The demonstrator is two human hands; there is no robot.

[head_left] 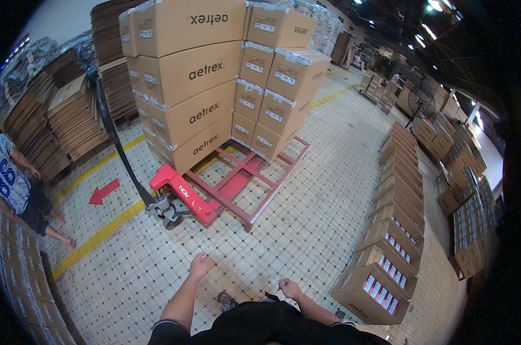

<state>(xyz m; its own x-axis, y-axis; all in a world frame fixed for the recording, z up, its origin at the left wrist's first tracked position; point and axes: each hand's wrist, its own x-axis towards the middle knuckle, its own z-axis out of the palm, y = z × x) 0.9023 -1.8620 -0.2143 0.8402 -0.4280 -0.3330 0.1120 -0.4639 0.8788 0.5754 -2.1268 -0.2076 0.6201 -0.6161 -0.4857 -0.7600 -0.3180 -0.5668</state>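
Observation:
My left hand point(200, 266) hangs over the tiled floor in front of the red pallet jack point(183, 195), apart from it. Its fingers are loosely curled, and I see nothing in them. Lower and to the right, my right hand point(289, 288) is also curled, with no object visible in it. Ahead stands a red metal pallet point(249, 221) with the jack's forks under it. Large brown cartons point(200, 75) are stacked on its far and left parts, while its near right part shows bare bars. The jack's black handle point(114, 132) leans up to the left.
On the right, a long row of open cartons point(381, 267) holds smaller boxes at its near end. Flattened cardboard point(70, 109) is piled at the left. A barefoot person point(13, 178) stands there, beside closed cartons point(25, 282). A black fan point(421, 103) stands farther back.

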